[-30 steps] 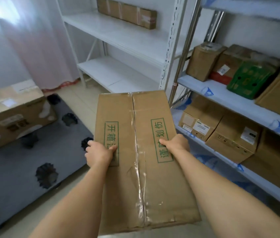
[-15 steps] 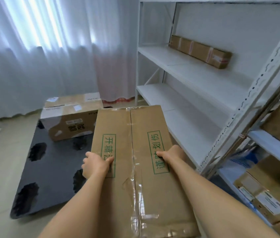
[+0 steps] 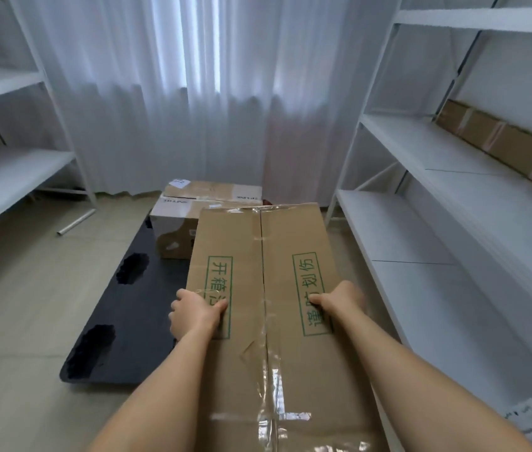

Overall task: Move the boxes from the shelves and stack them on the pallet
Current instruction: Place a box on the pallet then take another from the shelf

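At the far left a white shelf unit stands against the wall, and a short metal tube lies on the pale floor near its foot. Further right, a black pallet rests flat on the floor, its surface marked by dark hollows. At its far end sits a brown box with white tape, and a second, flatter box lies just behind it, close to the white curtain.

The left hand grips the left side of the carried cardboard box: the thumb lies on the top face over the green printed frame, and the fingers curl round the edge and out of sight. This long box is held out in front of the person, lengthwise away from the body, its far end overlapping the taped box on the pallet in this view; how high it hangs above the pallet cannot be told. A taped seam runs down the middle of its top, between the two hands.

The right hand grips the right side in the same way, thumb on top beside the other green label, fingers hidden round the edge.

To the right stands another white shelf unit, and on its upper board lies a long flat box bound with tape.
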